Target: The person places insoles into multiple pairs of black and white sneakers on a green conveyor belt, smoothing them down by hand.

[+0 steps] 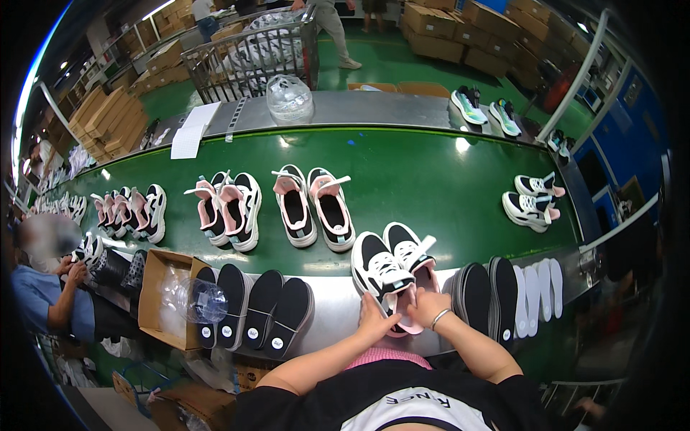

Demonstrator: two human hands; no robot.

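Note:
In front of me at the near edge of the bench are two black and white sneakers with pink lining. My left hand (374,318) grips the heel side of the nearer sneaker (377,271). The curled fingers of my right hand (429,307) hold that shoe at its pink opening, partly hidden inside it. The second sneaker (402,241) sits against it on the far right, its tongue raised. To the right lie stacks of black insoles (472,294) and several white insoles (532,294). More black insoles (260,305), some banded, lie to the left.
Matching sneakers (295,205) stand along the green conveyor belt (410,172), with another pair (528,208) at the right. A cardboard box (157,305) holding clear plastic is at the left. Beyond it a person (54,302) handles shoes. A metal cart (251,61) stands behind the line.

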